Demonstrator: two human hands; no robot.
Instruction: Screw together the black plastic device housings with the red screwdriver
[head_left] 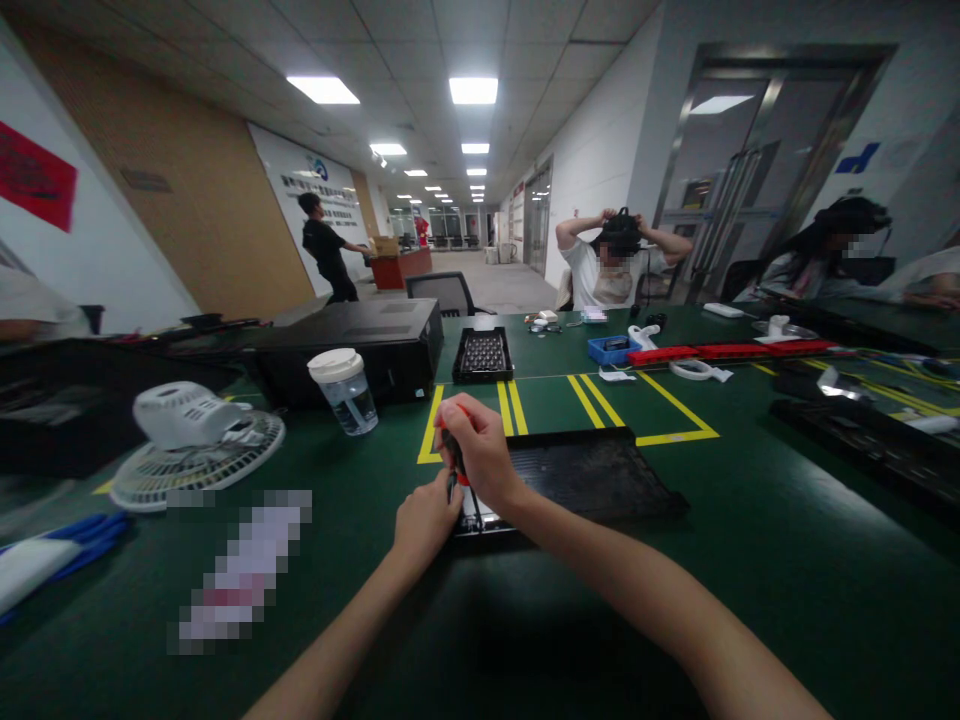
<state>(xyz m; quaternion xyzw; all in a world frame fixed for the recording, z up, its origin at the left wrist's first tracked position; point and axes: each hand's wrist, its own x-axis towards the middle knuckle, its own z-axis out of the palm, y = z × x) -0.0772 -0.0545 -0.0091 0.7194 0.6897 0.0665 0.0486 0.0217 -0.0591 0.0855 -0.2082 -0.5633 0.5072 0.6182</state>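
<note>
A black ribbed plastic panel (581, 470) lies on the green table in front of me, its left end under my hands. My right hand (480, 450) is closed around the red-and-black handle of a screwdriver (461, 408), held steeply over that left end. Its tip is hidden behind my fingers. Lower and to the left, my left hand (429, 515) has its fingers closed at the panel's left edge, close to the tool. A shiny, pale reflecting patch shows on the panel just below my right hand.
Left are a clear lidded cup (345, 390), a white fan (195, 440), a large black case (352, 345) and blue-and-white gloves (56, 560). Beyond the panel stand a black tray (482, 355) and a blue box (611, 350). Several people are around.
</note>
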